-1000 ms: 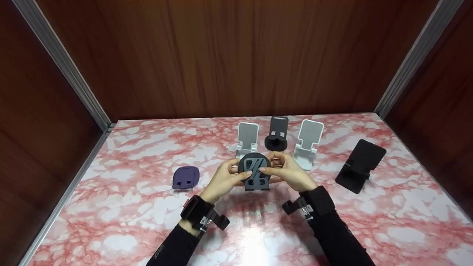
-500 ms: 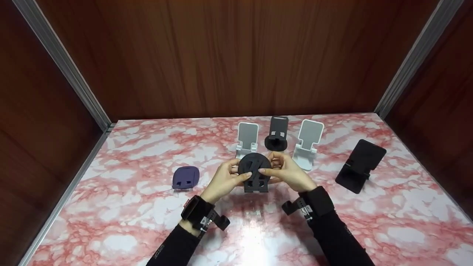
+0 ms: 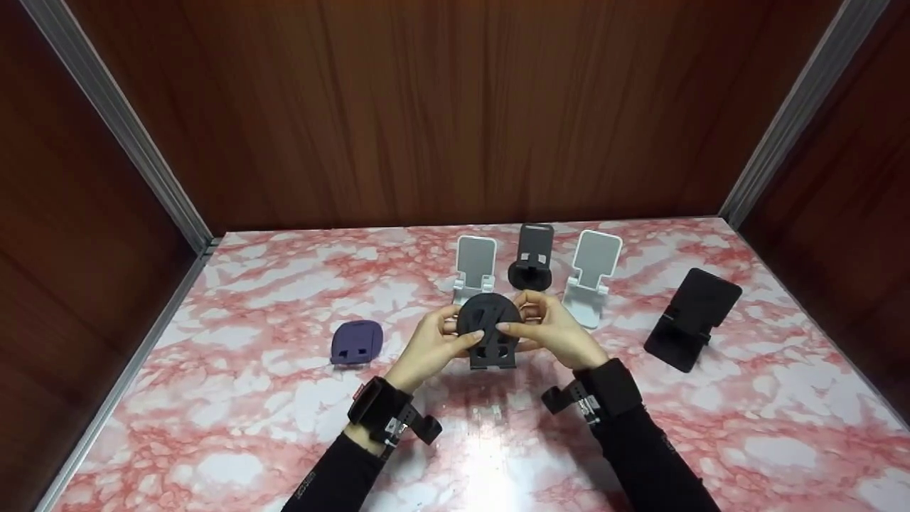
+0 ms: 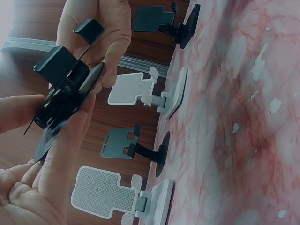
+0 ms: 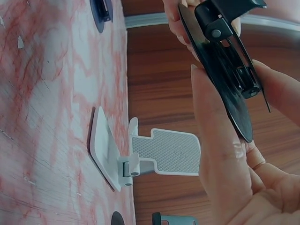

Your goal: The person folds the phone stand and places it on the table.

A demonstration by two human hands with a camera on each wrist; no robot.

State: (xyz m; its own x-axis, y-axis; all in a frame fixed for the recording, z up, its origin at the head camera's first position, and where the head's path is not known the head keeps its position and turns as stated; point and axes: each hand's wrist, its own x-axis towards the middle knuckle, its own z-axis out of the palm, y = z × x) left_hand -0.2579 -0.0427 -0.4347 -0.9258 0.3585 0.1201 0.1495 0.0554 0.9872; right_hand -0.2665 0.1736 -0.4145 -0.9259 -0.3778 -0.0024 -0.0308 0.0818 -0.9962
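Both hands hold a folded black phone stand with a round base and a cut-out plate, raised over the table in the middle of the head view. My left hand pinches its left side, thumb on the plate and fingers behind the base. On the right side my right hand grips it the same way. The left wrist view shows the stand edge-on, its hinged lip jutting out. In the right wrist view a narrow gap separates the plate from the round base.
Behind the hands stand a white phone stand, a dark grey one and another white one. A black stand is at the right, a purple folded one at the left. Wood-grain panels enclose the marbled table.
The stand's plate has turned from shiny blue-grey to dark black as its angle shifted slightly, its lower edge dipping a little. Both hands keep nearly the same place and grip.
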